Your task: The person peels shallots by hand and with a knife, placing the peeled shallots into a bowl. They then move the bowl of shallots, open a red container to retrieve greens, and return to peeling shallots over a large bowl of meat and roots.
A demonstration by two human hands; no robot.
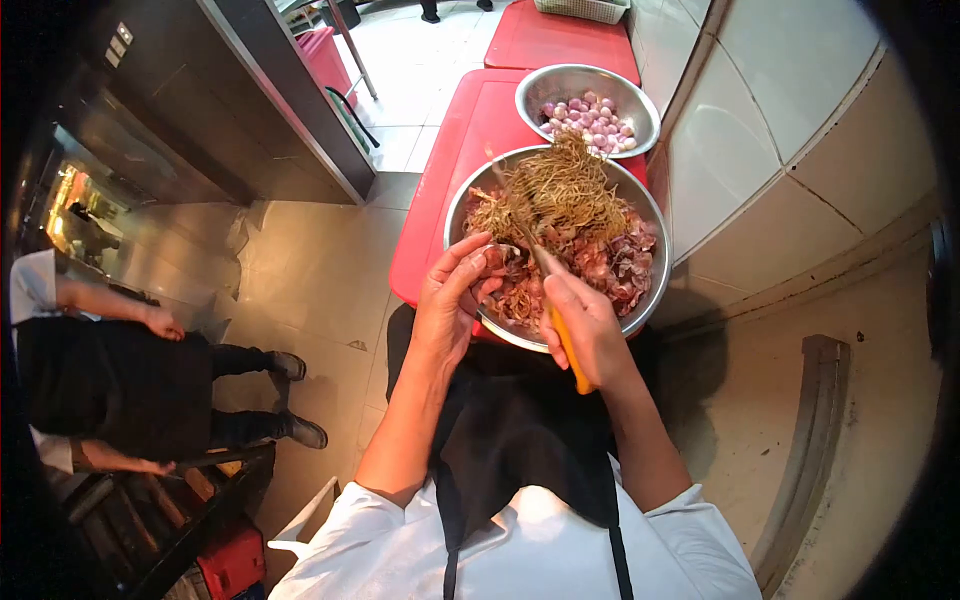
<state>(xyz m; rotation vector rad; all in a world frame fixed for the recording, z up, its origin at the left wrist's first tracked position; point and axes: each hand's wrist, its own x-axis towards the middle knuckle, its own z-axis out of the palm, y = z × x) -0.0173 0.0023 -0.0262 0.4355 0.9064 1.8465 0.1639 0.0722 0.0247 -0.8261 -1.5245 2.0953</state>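
In my right hand (583, 325) is a knife (567, 335) with an orange handle, its blade pointing up over the large metal bowl (660, 285). My left hand (455, 295) pinches a small reddish shallot (495, 262) at the bowl's near left edge, close to the blade. Reddish skins and shallots (600, 265) fill this bowl, with a clump of dry brown roots (570, 190) on top. Behind it, a smaller metal bowl (648, 105) holds pink-white peeled shallots (590, 120).
The bowls rest on a red lid (425, 225); another red lid (560, 40) lies beyond. White tiled wall (740, 130) stands close on the right. A person in a dark apron (120, 380) stands at the left. A pink bin (325, 62) is at the upper left.
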